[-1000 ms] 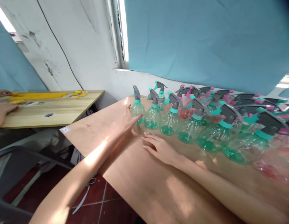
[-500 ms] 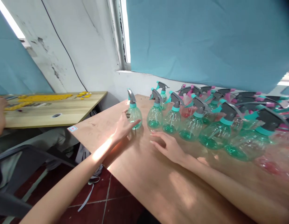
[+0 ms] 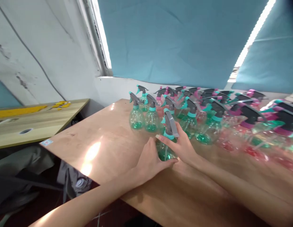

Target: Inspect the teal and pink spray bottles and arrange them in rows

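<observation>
A clear green spray bottle (image 3: 170,124) with a grey trigger head and teal collar stands in front of the row, held between both my hands. My left hand (image 3: 149,162) curves around its lower body from the left, thumb along the near side. My right hand (image 3: 184,146) grips it from the right, just below the collar, with the thumb across the front. Some of its fingers are hidden behind the bottle. Right behind stand similar green spray bottles, one at the left end (image 3: 136,118) and another beside it (image 3: 151,119).
More green and pink spray bottles (image 3: 249,126) crowd the right side of the wooden table (image 3: 108,132), near the wall and blue window covering (image 3: 172,44). To the left, a second table (image 3: 47,123) carries yellow pieces (image 3: 61,104).
The spray bottle has come from the left end of the row to the front of it, with my left hand. My right hand, open before, has closed on it. The view has turned right.
</observation>
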{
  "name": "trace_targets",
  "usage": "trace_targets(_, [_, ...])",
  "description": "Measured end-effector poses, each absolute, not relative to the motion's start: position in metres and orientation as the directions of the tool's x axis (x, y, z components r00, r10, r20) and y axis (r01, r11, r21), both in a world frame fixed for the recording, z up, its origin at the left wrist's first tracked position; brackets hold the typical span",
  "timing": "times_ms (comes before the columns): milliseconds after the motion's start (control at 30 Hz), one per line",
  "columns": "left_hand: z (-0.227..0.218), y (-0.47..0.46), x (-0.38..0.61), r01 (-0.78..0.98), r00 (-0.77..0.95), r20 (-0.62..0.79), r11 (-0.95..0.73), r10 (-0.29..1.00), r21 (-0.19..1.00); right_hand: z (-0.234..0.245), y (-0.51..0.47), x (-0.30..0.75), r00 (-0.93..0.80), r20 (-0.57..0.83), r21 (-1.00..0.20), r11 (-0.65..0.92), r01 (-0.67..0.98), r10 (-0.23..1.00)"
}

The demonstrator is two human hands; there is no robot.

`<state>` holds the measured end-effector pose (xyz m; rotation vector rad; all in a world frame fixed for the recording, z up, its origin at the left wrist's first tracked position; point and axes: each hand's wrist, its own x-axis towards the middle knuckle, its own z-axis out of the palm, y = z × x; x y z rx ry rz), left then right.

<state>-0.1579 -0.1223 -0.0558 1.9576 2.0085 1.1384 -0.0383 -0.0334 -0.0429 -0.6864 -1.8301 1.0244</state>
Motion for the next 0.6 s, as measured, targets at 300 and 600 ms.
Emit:
trace_targets(300, [-0.082, -0.069, -0.054, 0.780, 0.113, 0.385, -0.322, 0.916, 0.536, -0.028, -0.019, 0.071, -0.191, 0.388, -0.904, 0.412, 0.114, 0.902])
trace_targets(600, [-0.091, -0.055, -0.021, 0.613, 0.479, 0.431, -0.643, 0.765, 0.459, -0.013, -0.011, 0.140, -0.277, 0.332, -0.915, 0.379, 0.136, 0.902])
